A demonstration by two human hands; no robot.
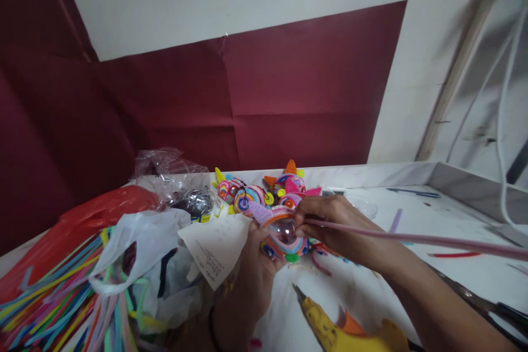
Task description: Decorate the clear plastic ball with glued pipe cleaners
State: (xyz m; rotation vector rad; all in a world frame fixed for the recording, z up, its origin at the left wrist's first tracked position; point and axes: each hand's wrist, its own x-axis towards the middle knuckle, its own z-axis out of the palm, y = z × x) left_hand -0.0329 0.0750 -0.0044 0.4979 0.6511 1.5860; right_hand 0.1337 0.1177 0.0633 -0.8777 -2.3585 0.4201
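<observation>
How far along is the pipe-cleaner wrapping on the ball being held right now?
Done: several wrapped figures sit finished at the back of the table. In hand: the left hand holds a partly wrapped clear ball while the right hand feeds a pink pipe cleaner onto it. Left: clear plastic shows through in the middle, and a long length is unwound.

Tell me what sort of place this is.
Probably a home craft table: a heap of coloured pipe cleaners, a yellow glue gun, and finished coiled ornaments on the white tabletop.
</observation>
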